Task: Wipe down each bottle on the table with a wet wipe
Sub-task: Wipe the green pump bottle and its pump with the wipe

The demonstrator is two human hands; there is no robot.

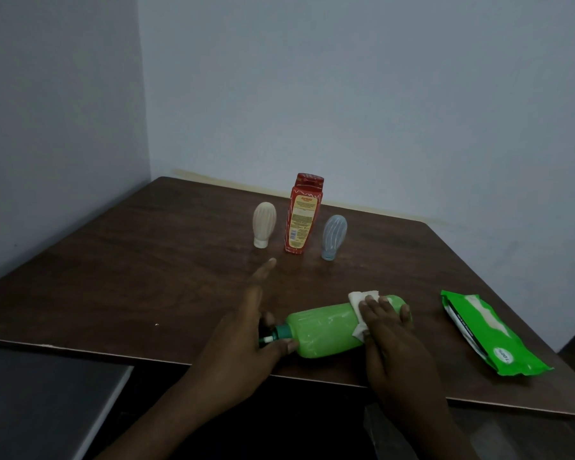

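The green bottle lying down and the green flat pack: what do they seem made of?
The lying green bottle looks like smooth glossy plastic; soft highlights run along its side. The green flat pack seems thin plastic film, shiny and creased at its ends.

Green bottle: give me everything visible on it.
The green bottle lies on its side near the front edge of the table, neck toward the person's left. Its body looks like glossy light-green plastic, with a dark green collar and pale nozzle tip at the neck end. The left hand grips the neck, index finger pointing away. The right hand presses a white wipe over the body near the base.
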